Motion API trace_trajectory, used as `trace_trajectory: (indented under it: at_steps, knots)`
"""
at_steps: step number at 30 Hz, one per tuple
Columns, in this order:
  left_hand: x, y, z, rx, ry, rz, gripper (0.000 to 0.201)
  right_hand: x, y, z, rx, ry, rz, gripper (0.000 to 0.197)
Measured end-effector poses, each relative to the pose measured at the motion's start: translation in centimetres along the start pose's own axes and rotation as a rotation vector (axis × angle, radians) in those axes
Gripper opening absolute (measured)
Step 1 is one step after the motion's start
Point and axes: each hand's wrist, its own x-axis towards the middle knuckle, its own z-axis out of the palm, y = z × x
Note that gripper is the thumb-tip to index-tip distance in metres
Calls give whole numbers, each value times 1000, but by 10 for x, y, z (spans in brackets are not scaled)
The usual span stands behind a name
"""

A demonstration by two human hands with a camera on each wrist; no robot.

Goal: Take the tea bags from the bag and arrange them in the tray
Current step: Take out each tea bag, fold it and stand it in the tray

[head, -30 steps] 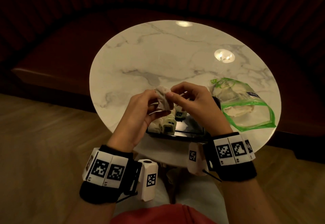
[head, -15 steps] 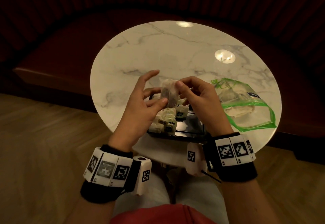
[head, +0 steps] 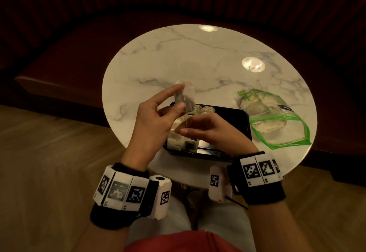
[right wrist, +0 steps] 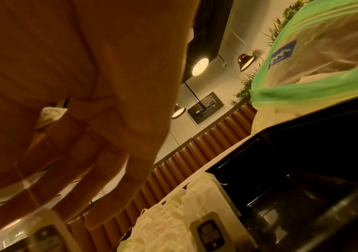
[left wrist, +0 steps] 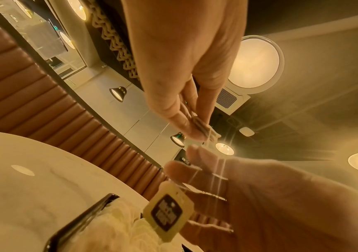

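The left hand (head: 156, 121) pinches a translucent white paper tea bag (head: 186, 97) upright between thumb and forefinger above the black rectangular tray (head: 237, 117), which holds a row of tea bags (head: 204, 110) on the round white marble table (head: 198, 63). The right hand (head: 213, 131), fingers outstretched and relaxed, has the bag's string draped across them, its pale square paper tag (left wrist: 167, 211) dangling with a dark label whose print is unreadable. The clear plastic zip bag with green edges (head: 277, 119), bearing a small blue logo, lies just right of the tray.
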Motion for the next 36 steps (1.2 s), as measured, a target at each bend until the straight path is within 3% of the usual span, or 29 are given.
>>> trace_trajectory:
  at_steps: [6, 12, 20, 25, 27, 30, 33, 36]
  knots:
    - [1, 10, -2, 42, -26, 129, 51, -1, 1, 0, -9, -83, -23, 20]
    - [2, 12, -1, 70, 36, 253, 30, 0, 3, 1, 38, -102, 30, 14]
    - [3, 7, 0, 27, 72, 252, 31, -1, 5, -2, 29, -55, 10, 26]
    - [1, 6, -3, -20, 62, 160, 26, -1, 5, 0, 242, 154, 30, 50]
    - [1, 5, -3, -9, 38, 124, 23, -2, 3, -4, 216, 227, 25, 54]
    - [-1, 3, -1, -6, 23, 81, 25, -3, -3, -8, 178, 215, 54, 46]
    - [-1, 2, 1, -41, 54, 58, 28, -6, -6, -8, 92, 135, 68, 19]
    - [-2, 3, 3, -55, 67, 64, 29, -7, -3, -8, 2, 47, 80, 17]
